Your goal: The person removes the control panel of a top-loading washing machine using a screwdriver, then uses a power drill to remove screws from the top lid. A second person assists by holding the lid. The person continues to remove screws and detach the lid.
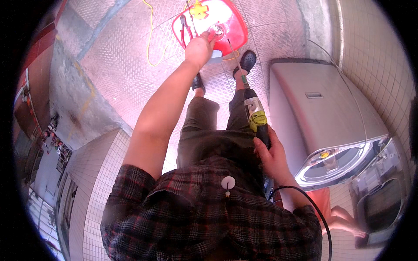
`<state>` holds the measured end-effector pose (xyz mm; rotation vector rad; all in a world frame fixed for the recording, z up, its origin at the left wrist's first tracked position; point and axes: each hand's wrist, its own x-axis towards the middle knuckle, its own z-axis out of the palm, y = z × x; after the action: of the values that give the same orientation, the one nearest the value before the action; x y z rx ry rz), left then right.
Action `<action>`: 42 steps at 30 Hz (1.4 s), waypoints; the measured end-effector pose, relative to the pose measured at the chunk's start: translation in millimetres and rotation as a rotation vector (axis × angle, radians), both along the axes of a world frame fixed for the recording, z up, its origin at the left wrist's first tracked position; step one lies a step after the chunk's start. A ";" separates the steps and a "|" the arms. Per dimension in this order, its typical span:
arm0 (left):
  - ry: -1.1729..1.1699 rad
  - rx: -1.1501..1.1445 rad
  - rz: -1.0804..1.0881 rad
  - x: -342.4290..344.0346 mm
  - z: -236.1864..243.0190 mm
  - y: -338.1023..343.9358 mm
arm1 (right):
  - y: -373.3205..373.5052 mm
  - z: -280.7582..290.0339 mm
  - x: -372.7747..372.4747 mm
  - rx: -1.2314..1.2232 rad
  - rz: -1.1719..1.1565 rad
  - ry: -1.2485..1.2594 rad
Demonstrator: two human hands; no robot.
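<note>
My right hand (272,158) grips the rear of a power drill (256,114) with a dark and yellow-green body. Its long thin bit (236,56) points away from me, toward a red stool (243,34). Over the near side of that stool reaches my left hand (201,50), fingers drawn together at a small round container (217,31) of small metallic bits. What the fingers pinch, if anything, is too small to make out. Left of the container lie red-handled pliers (184,31); a yellow plug adapter (199,10) sits at the far side.
A yellow cord (150,39) lies on the tiled floor left of the stool. To my right stands a grey washing machine (322,100) with a round opening. A black cable (315,204) curves beside my right arm. Another person's bare limb (342,219) shows at lower right.
</note>
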<state>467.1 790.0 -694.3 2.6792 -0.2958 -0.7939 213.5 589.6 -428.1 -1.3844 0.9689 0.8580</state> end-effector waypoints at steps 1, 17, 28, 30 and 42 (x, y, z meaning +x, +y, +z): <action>-0.004 -0.001 0.004 1.1 1.3 0.8 | 0.2 2.0 1.9 0.013 -0.025 0.020; 1.021 -0.964 1.284 -58.7 165.9 74.4 | 46.6 58.3 -2.6 0.047 -0.377 -0.162; 1.155 -1.244 1.069 -56.9 267.3 64.2 | 106.2 141.8 -90.4 -0.122 -0.481 -0.631; 1.146 -1.254 1.093 -62.7 290.5 56.5 | 88.0 124.6 -116.8 0.038 -0.474 -0.506; 1.694 -0.592 -0.123 -191.1 343.9 -83.2 | 39.0 138.0 -226.2 -0.595 -0.345 -0.605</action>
<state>276.0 706.8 -350.5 0.8361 -0.1641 -2.1410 -12.7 628.6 -290.1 -1.7575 0.9676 -0.1420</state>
